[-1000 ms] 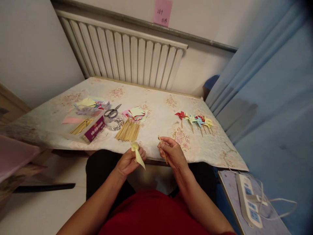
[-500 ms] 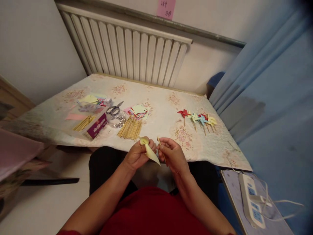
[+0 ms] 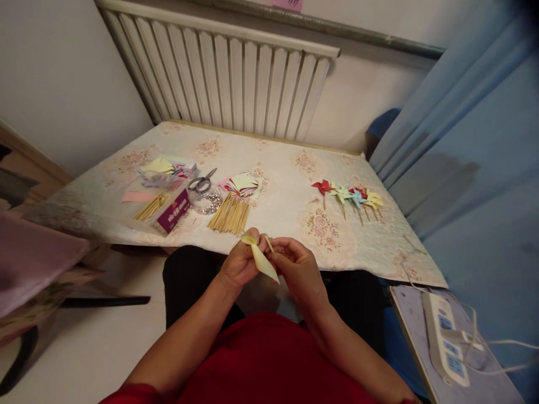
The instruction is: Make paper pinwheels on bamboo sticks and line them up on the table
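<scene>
Over the front edge of the table, my left hand (image 3: 241, 260) is closed on a folded yellow paper pinwheel (image 3: 265, 265), one pointed corner of it hanging down to the right. My right hand (image 3: 301, 266) pinches a short wooden stick (image 3: 269, 243), its upper end tilted toward the left fingers. Whether the stick touches the paper is hidden by the fingers. Just beyond the left hand lies a row of wooden sticks (image 3: 229, 215). Behind it is a fanned stack of coloured paper squares (image 3: 242, 185). Finished pinwheels (image 3: 342, 193) in red, green, blue and yellow lie to the right.
Scissors (image 3: 202, 182) rest on a round clear tub of metal pins (image 3: 206, 201). A purple-labelled box (image 3: 172, 213) with more sticks stands at left, near more coloured paper (image 3: 162, 166). A power strip (image 3: 445, 339) with cords sits at lower right.
My right hand has brought the stick closer to the left hand and the yellow paper. The whole view has shifted slightly as my head moved.
</scene>
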`<action>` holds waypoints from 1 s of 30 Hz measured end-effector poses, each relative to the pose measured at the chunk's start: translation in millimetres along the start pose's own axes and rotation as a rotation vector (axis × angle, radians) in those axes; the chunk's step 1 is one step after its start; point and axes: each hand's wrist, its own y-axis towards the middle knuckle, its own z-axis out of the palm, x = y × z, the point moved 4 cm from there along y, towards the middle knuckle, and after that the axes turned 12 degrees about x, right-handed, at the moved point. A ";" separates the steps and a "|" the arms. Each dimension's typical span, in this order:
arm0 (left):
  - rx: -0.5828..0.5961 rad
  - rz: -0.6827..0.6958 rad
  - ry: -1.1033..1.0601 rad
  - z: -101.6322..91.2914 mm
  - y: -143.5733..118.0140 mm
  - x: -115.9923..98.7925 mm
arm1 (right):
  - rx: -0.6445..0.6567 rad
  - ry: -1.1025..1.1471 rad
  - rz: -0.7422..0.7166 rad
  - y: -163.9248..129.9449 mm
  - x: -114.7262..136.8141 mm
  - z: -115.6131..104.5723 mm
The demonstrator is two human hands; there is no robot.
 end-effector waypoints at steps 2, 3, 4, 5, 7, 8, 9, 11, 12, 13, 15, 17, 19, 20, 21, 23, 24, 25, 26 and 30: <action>0.009 0.002 0.001 0.7 -0.7 -0.7 | 0.018 -0.010 -0.001 -1.9 1.1 2.9; 0.011 0.000 0.001 1.1 -0.8 -0.9 | 0.033 -0.012 -0.002 -2.8 1.6 4.3; 0.012 -0.003 0.000 1.5 -1.0 -1.0 | 0.047 -0.014 -0.004 -3.6 2.1 5.5; 0.012 -0.005 -0.002 1.7 -1.0 -1.1 | 0.055 -0.017 -0.006 -4.3 2.5 6.4; 0.008 -0.004 -0.011 1.7 -1.1 -1.2 | 0.062 -0.017 -0.002 -5.4 2.7 7.9; 0.008 -0.002 -0.015 1.5 -1.1 -1.2 | 0.065 -0.015 0.004 -5.8 2.6 8.6; 0.007 0.001 -0.018 1.1 -1.1 -1.2 | 0.065 -0.012 0.010 -6.0 2.6 9.3; 0.005 0.006 -0.021 0.2 -1.2 -1.1 | 0.063 -0.010 0.022 -6.2 2.9 10.5; 0.003 0.006 -0.022 -0.3 -1.2 -0.9 | 0.061 -0.012 0.025 -6.2 3.3 11.0; 0.002 0.003 -0.023 -0.6 -1.3 -0.7 | 0.058 -0.014 0.026 -6.2 3.7 11.3; -0.007 -0.005 -0.024 -1.2 -1.3 -0.1 | 0.055 -0.017 0.028 -6.1 4.2 11.4; -0.019 -0.012 -0.023 -1.9 -1.2 0.5 | 0.054 -0.019 0.034 -5.9 3.9 11.0; -0.033 -0.015 -0.021 -3.1 -1.0 1.0 | 0.047 -0.024 0.039 -5.7 3.0 10.0; -0.036 -0.013 -0.020 -3.9 -0.8 1.1 | 0.044 -0.028 0.040 -5.6 2.4 9.5; -0.035 -0.012 -0.020 -4.6 -0.6 1.3 | 0.042 -0.032 0.039 -5.4 1.7 8.9; -0.024 -0.010 -0.023 -5.7 -0.3 1.8 | 0.041 -0.039 0.035 -5.1 0.3 8.2; -0.016 -0.009 -0.025 -6.1 -0.2 2.0 | 0.043 -0.043 0.033 -5.0 -0.3 8.0; -0.009 -0.011 -0.026 -6.3 -0.2 2.2 | 0.044 -0.048 0.031 -5.0 -0.6 7.9; -0.007 -0.011 -0.026 -6.4 -0.3 2.4 | 0.047 -0.051 0.028 -5.0 -0.6 8.0; -0.005 -0.011 -0.022 -6.3 -1.0 2.8 | 0.046 -0.053 0.018 -5.9 2.4 9.4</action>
